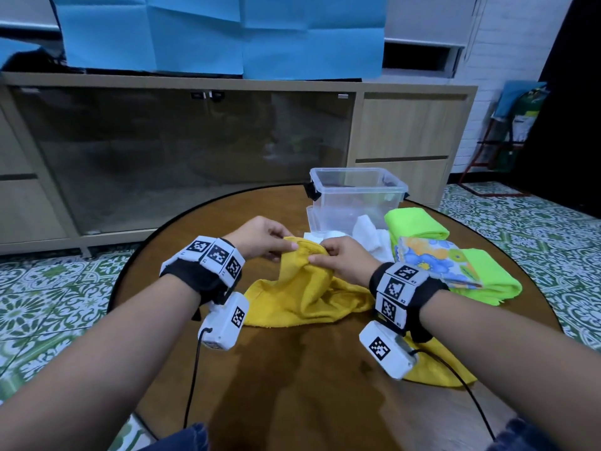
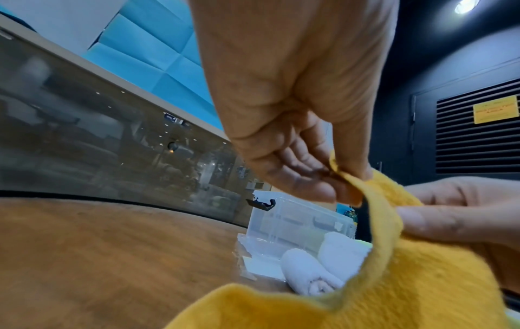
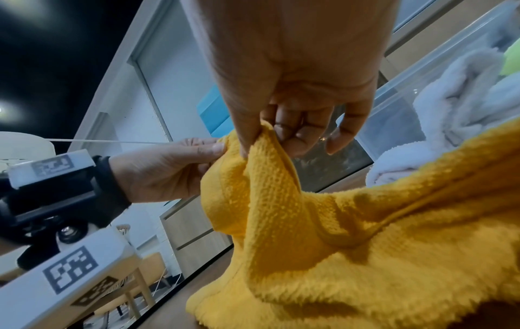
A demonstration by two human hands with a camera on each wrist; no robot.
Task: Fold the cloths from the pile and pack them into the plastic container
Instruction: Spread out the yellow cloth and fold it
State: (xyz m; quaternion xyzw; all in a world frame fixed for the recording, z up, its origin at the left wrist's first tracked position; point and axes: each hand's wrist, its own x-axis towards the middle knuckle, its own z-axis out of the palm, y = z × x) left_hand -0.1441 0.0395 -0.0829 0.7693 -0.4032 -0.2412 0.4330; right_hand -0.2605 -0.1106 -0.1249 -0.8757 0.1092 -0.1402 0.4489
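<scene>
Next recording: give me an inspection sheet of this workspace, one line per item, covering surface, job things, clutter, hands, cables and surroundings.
Surface: round brown wooden table, dark-edged.
Job's things: yellow terry cloth partly lifted, rest draped on the table; clear plastic container open at the far side; white rolled cloths in front of it; two lime-green folded cloths and a floral cloth to the right.
Clutter: nothing seen.
Hands: left hand and right hand both pinch the yellow cloth's raised edge, close together.
Cables: black wrist-camera cables hang toward the person.
Surroundings: glass-fronted wooden cabinet, blue paper sheets, green patterned floor tiles.
</scene>
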